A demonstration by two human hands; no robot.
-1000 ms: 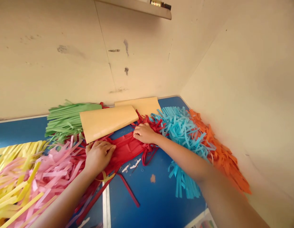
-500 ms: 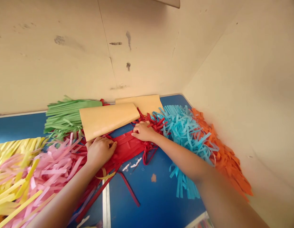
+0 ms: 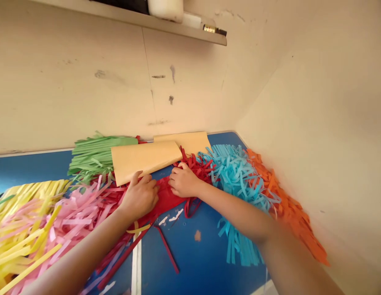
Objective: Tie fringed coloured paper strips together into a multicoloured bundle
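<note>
A strip of red fringed paper [image 3: 165,191] lies across the blue table, its cut ends bunched at both sides. My left hand [image 3: 140,198] rests on its left part, fingers curled down against the paper and fingertips hidden. On the right part, my right hand [image 3: 184,181] is closed with bent fingers on the same red paper. A folded tan paper sheet [image 3: 144,159] lies just beyond both hands, near my left fingers. Right of my right hand is a heap of light-blue fringed paper [image 3: 236,168].
Green fringe [image 3: 94,153], pink fringe [image 3: 82,213] and yellow fringe [image 3: 30,205] cover the left side. Orange fringe [image 3: 291,209] runs along the right wall. A second tan sheet [image 3: 190,141] lies at the back. Overhead, a wall shelf [image 3: 131,20] holds a white container [image 3: 166,9].
My hands have come closer together over the red paper, the left shifting right. The view has tilted up, bringing more of the shelf into sight.
</note>
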